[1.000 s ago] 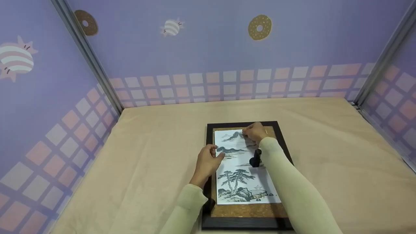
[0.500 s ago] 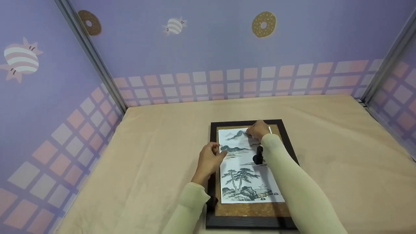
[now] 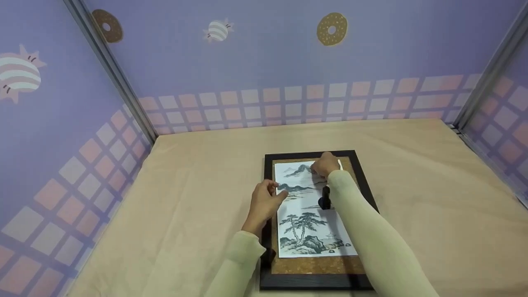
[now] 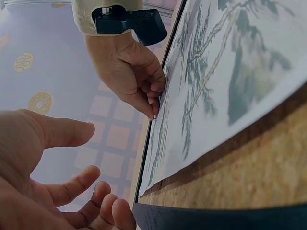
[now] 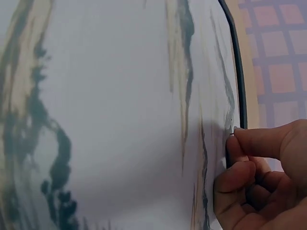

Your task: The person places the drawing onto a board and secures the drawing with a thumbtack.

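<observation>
We have a black-framed cork board (image 3: 317, 268) lying flat on the tan tabletop (image 3: 420, 185), and a landscape print (image 3: 307, 206) resting on the cork, its long side running from 12 to 6 o'clock. Our right hand (image 3: 326, 165) is up at the print's 1 o'clock corner, fingertips (image 5: 240, 175) bunched in a pinch at the paper's edge; something tiny and pin-like shows between thumb and forefinger in the right wrist view, though it is too small to name for sure. Our left hand (image 3: 264, 202) sits at the print's 9 o'clock edge, fingers loosely curled, holding nothing; whether it touches the sheet we cannot tell.

To do this step well, we judge the pinch should stay low and close to the corner, pressing straight down so the thin sheet does not buckle, while the left hand steadies the opposite edge flat.

The print is smooth, thin white paper with grey-green ink mountains and pines. The cork is speckled, brown and grainy. The frame is a dark, straight-edged rectangle with a matt finish. The tabletop covering looks soft and faintly creased.
</observation>
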